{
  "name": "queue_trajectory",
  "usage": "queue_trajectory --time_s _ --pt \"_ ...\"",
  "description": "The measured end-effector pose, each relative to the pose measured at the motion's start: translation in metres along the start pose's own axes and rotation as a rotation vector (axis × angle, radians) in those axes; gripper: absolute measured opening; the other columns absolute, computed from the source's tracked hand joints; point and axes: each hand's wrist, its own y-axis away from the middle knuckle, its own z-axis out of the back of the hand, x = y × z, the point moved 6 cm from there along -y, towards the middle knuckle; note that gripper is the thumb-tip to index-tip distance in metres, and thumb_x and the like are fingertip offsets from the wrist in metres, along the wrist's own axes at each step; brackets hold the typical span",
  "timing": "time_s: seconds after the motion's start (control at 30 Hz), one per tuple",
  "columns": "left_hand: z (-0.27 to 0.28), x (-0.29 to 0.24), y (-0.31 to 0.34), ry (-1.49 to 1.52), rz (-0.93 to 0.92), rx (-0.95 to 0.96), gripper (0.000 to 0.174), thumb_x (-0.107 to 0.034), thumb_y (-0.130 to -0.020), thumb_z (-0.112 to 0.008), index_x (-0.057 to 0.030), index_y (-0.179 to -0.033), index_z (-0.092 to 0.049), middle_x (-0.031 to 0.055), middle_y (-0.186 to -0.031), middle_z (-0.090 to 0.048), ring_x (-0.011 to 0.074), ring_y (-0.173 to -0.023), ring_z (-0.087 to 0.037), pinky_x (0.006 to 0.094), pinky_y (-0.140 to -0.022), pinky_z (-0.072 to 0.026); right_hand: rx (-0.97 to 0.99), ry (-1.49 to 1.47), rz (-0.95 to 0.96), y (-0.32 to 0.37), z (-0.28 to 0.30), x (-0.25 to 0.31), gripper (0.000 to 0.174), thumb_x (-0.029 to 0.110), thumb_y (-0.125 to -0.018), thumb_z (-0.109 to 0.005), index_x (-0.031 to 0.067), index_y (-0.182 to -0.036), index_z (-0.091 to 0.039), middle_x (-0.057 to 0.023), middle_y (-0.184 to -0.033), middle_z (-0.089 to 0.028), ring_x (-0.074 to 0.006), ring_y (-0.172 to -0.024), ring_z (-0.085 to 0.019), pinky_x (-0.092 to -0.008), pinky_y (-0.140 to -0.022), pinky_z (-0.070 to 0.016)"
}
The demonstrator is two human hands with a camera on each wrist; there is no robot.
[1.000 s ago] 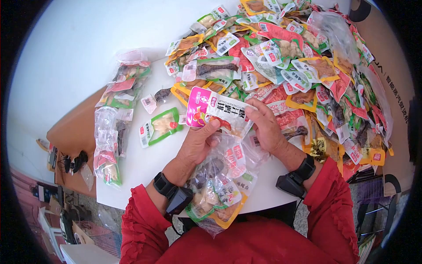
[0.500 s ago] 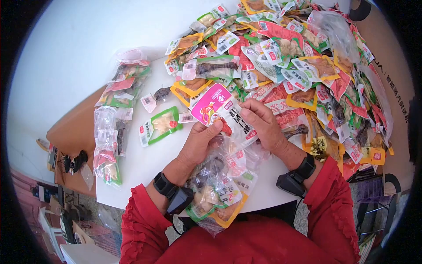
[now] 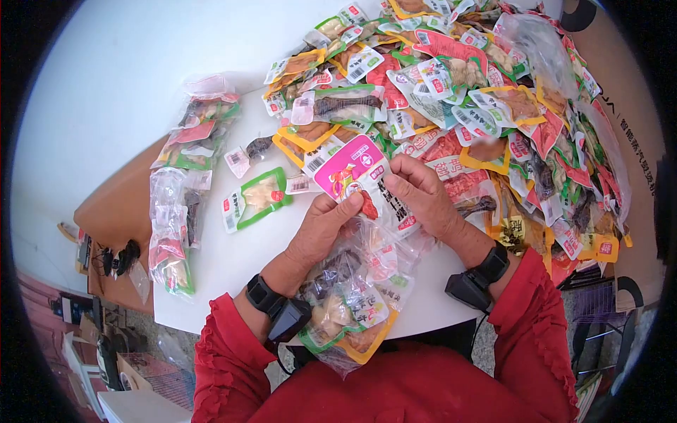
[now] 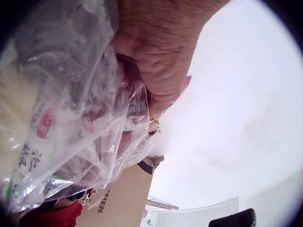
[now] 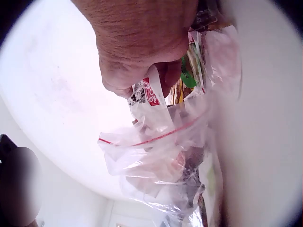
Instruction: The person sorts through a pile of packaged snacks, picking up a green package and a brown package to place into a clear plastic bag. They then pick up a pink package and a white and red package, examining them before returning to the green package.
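Observation:
Between both hands is a pink and white snack packet [image 3: 355,166], tilted, with a picture of food and dark printed characters. My left hand [image 3: 316,229] pinches its lower left side, thumb on the front. The right hand [image 3: 421,199] grips the opposite edge; in the right wrist view the packet's white corner [image 5: 154,116] shows under the fingers. Just below hangs a clear zip bag [image 5: 156,177] with a red line along its mouth. Several snack packets fill it, one with a green border [image 3: 331,317]. In the left wrist view its crinkled plastic [image 4: 71,118] lies against the left hand.
A large heap of snack packets [image 3: 451,92] covers the table's back and right. Filled clear bags [image 3: 169,225] lie along the left. A green-edged packet [image 3: 259,199] and a dark-meat packet [image 3: 247,154] lie on the white table [image 3: 233,275]. A cardboard box [image 3: 627,176] stands at right.
The pink and white packet has swung clockwise, from nearly level to steeply tilted, and shifted slightly right. Both hands keep their hold on it. The bag below stays in place.

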Motion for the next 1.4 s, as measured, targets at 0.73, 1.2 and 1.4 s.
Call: queue_trajectory --time_s 0.73,1.2,1.4 --pt "-0.004 -0.005 0.001 -0.171 0.049 0.035 0.034 -0.035 -0.092 -0.041 -0.0071 -0.091 -0.06 -0.0036 -0.079 -0.056 0.0033 -0.063 -0.045 0.0167 -0.055 -0.0367 -0.033 -0.228 -0.111 -0.001 0.003 -0.015 0.013 0.018 -0.089 -0.052 0.0058 -0.09 -0.053 0.003 -0.081 -0.056 -0.0025 -0.074 -0.051 -0.0192 -0.065 -0.0443" --pt "0.003 -0.005 -0.006 0.243 -0.028 -0.154 0.018 -0.019 -0.09 -0.047 -0.0051 -0.097 -0.055 0.0025 -0.079 -0.059 0.0053 -0.055 -0.048 0.0179 -0.045 -0.0388 -0.071 -0.452 -0.168 -0.004 0.013 -0.03 0.024 0.021 -0.088 -0.052 0.0038 -0.105 -0.049 -0.0036 -0.094 -0.056 -0.0084 -0.084 -0.056 -0.0235 -0.073 -0.047" --pt "0.018 -0.005 -0.015 0.367 -0.123 -0.055 0.015 -0.012 -0.087 -0.05 -0.0053 -0.099 -0.054 0.0074 -0.084 -0.063 0.0055 -0.05 -0.046 0.0182 -0.04 -0.0374 -0.175 -0.463 -0.15 -0.007 0.005 -0.021 0.038 0.018 -0.086 -0.056 0.0012 -0.117 -0.041 -0.0074 -0.101 -0.056 -0.012 -0.09 -0.055 -0.0245 -0.078 -0.046"
